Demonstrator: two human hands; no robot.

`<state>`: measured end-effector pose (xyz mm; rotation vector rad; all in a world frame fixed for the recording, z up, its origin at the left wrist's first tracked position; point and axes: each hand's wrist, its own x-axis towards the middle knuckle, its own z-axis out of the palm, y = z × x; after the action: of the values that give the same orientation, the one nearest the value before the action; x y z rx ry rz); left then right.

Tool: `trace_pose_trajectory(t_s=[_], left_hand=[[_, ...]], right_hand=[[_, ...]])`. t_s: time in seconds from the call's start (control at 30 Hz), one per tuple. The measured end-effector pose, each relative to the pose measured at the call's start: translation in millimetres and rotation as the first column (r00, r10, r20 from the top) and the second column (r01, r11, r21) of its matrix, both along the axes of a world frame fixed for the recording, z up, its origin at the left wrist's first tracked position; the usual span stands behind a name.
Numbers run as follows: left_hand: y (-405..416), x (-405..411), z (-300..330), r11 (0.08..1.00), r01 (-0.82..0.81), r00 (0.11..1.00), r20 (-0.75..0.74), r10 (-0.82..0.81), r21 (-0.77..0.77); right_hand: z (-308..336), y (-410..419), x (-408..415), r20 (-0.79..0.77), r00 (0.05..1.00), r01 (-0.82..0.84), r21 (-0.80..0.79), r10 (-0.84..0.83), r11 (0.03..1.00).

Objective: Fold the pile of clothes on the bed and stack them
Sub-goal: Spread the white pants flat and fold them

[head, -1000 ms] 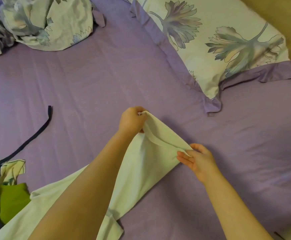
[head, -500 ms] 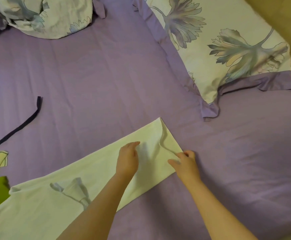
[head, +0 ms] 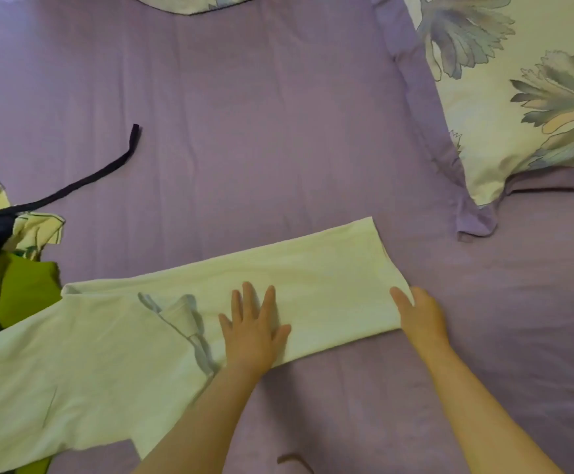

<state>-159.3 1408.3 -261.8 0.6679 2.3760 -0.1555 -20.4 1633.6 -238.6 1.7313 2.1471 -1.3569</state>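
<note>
No text, label, brand, number or sign is showing legibly anywhere in this view. The pale garment (head: 278, 285) is presenting plain fabric with no readable print, and a small light tab (head: 183, 316) lying on it is bearing nothing that can be made out. The pillow (head: 518, 97) is displaying only a leaf pattern, without lettering.
</note>
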Motion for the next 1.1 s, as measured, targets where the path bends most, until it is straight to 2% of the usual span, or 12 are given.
trace_pose_trajectory(t_s=[0.07, 0.13, 0.2, 0.27, 0.33, 0.4, 0.5, 0.6, 0.7, 0.9, 1.0, 1.1], left_hand=[[-6, 2, 5, 0.997, -0.057, 0.998, 0.0, 0.057, 0.054], [-14, 4, 9, 0.986, -0.125, 0.992, -0.003, 0.126, 0.112], [-18, 7, 10, 0.987, -0.109, 0.994, 0.001, 0.11, 0.121], [-13, 12, 7, 0.997, -0.021, 1.0, 0.007, 0.021, 0.072], [-2, 16, 2, 0.999, -0.005, 1.0, 0.02, 0.004, 0.045], [9, 17, -3, 0.999, 0.002, 1.0, 0.014, -0.002, 0.048], [20, 13, -8, 0.991, 0.12, 0.993, -0.027, -0.119, 0.057], [27, 1, -12, 0.975, 0.21, 0.977, -0.051, -0.207, 0.073], [29, -7, -17, 0.96, 0.269, 0.963, -0.044, -0.266, 0.072], [26, -9, -17, 0.957, 0.276, 0.961, -0.025, -0.275, 0.092], [30, -11, -15, 0.934, 0.333, 0.943, -0.029, -0.332, 0.13], [45, -22, -14, 0.925, 0.363, 0.93, 0.016, -0.367, 0.112]], right_hand=[[13, 5, 11, 0.009, 0.999, -0.043, 0.122, 0.043, 0.992], [23, 14, 28, 0.007, 1.0, 0.0, 0.196, -0.001, 0.981], [28, 22, 44, 0.069, 0.998, -0.003, 0.185, -0.01, 0.983], [25, 25, 51, 0.2, 0.978, -0.083, 0.114, 0.059, 0.99], [19, 20, 43, 0.331, 0.934, -0.186, 0.128, 0.135, 0.974], [12, 9, 28, 0.389, 0.9, -0.297, 0.214, 0.198, 0.931], [2, -14, 1, 0.428, 0.846, -0.475, 0.337, 0.318, 0.813], [-14, -27, -24, 0.428, 0.78, -0.612, 0.373, 0.456, 0.697], [-28, -14, -47, 0.415, 0.77, -0.629, 0.365, 0.484, 0.687], [-26, 41, -75, 0.584, 0.654, -0.726, 0.309, 0.48, 0.614], [-15, 56, -92, 0.559, 0.703, -0.702, 0.447, 0.439, 0.554], [-12, 43, -103, 0.502, 0.779, -0.618, 0.516, 0.375, 0.593]])
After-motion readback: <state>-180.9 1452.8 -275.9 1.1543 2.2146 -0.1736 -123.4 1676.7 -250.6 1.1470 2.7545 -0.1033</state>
